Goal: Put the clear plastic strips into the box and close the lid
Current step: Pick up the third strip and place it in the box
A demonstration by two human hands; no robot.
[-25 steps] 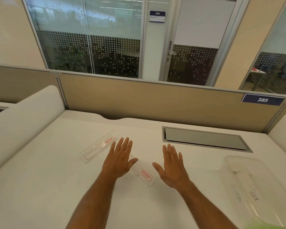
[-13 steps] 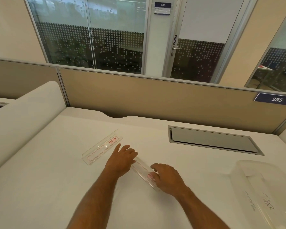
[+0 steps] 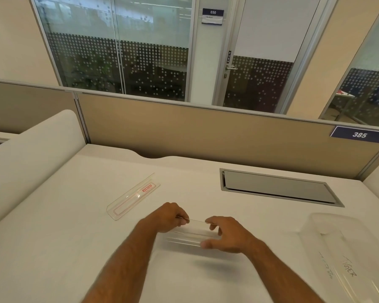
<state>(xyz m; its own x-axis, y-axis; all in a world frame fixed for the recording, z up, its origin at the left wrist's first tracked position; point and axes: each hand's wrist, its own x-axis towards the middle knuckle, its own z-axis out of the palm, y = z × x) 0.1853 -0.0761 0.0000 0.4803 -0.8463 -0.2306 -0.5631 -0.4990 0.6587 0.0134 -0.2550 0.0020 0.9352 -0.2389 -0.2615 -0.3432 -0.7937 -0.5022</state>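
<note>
Both hands, left hand [image 3: 166,217] and right hand [image 3: 225,235], pinch the lifted clear strip [image 3: 190,234] endwise.

Left hand [image 3: 165,217], right hand [image 3: 227,235]: fingers curled, gripping

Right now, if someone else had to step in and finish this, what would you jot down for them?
Left hand and right hand: each grips one end of a clear plastic strip, lifted off the desk.
Second strip: lying flat on the desk, to the left and farther away, untouched.
Box: clear plastic, at the right edge. I cannot tell whether its lid is on.
Done: one strip picked up.
Left: put both strips in the box, then close the lid.
</note>
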